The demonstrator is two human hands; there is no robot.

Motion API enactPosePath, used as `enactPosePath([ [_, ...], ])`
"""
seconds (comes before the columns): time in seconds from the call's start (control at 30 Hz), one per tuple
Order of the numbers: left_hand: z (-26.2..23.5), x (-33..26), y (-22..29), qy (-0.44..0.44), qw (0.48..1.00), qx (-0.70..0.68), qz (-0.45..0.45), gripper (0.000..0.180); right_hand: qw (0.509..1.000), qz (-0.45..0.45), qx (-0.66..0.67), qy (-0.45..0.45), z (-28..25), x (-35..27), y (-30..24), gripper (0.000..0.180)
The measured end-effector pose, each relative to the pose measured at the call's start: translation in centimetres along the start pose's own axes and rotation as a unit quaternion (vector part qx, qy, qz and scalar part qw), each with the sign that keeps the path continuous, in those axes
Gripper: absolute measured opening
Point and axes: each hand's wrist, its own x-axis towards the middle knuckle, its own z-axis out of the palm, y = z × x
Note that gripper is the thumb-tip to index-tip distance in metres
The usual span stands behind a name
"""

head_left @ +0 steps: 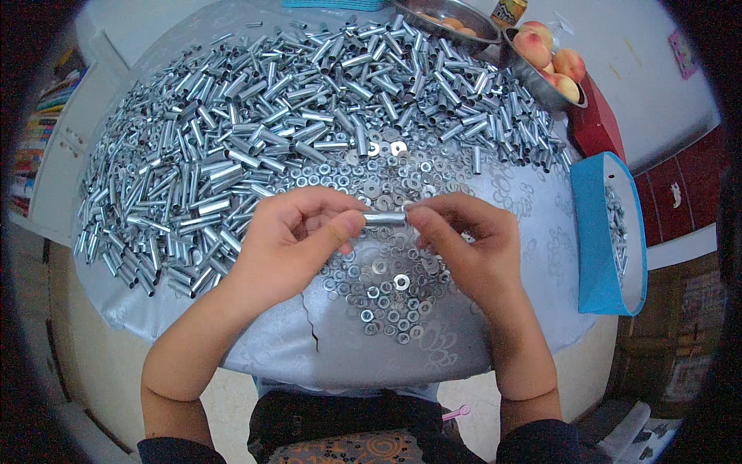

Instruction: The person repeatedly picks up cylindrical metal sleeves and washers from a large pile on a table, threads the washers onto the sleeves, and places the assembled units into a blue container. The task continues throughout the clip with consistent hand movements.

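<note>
Okay, washers (401, 277) are lying nearest, on the tablecloth (533, 267). Above them, left hand (290, 236) and right hand (481, 240) are pinching opposite ends of one metal tube (385, 219), fingertips closed on it. Loose tubes (309, 100) are spreading behind; peaches (570, 64) are sitting far right.

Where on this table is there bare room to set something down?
Bare tablecloth shows between the right hand and the blue bin, and near the front edge between the left forearm and the washers. It's crowded with metal tubes across the far and left sides, and with washers in the middle.
</note>
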Motion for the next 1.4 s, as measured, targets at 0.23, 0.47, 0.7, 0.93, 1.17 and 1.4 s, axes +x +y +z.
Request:
enactPosePath([
  [0.23,0.0,0.0,-0.1,0.004,1.0,-0.013,-0.011,0.015,0.998,-0.042,0.033,0.037,0.6,0.3,-0.4,0.019],
  [0.47,0.0,0.0,0.0,-0.013,1.0,0.004,0.001,0.015,0.995,0.05,0.07,-0.044,-0.4,0.2,0.1,0.019],
  [0.7,0.1,-0.2,0.2,-0.013,1.0,-0.009,-0.007,0.016,0.993,0.067,0.088,-0.048,-0.5,0.2,-0.1,0.02],
  [0.93,0.1,-0.2,0.1,-0.006,1.0,-0.012,-0.003,0.016,0.994,0.029,0.067,-0.077,-0.7,0.2,0.1,0.018],
  [1.17,0.1,-0.2,0.3,-0.006,1.0,-0.01,-0.01,0.015,0.992,-0.01,-0.056,-0.114,-1.3,0.3,0.2,0.022],
  [1.4,0.0,-0.3,0.1,-0.008,1.0,-0.008,-0.01,0.016,0.973,-0.084,-0.153,-0.154,-1.5,0.3,0.0,0.033],
])
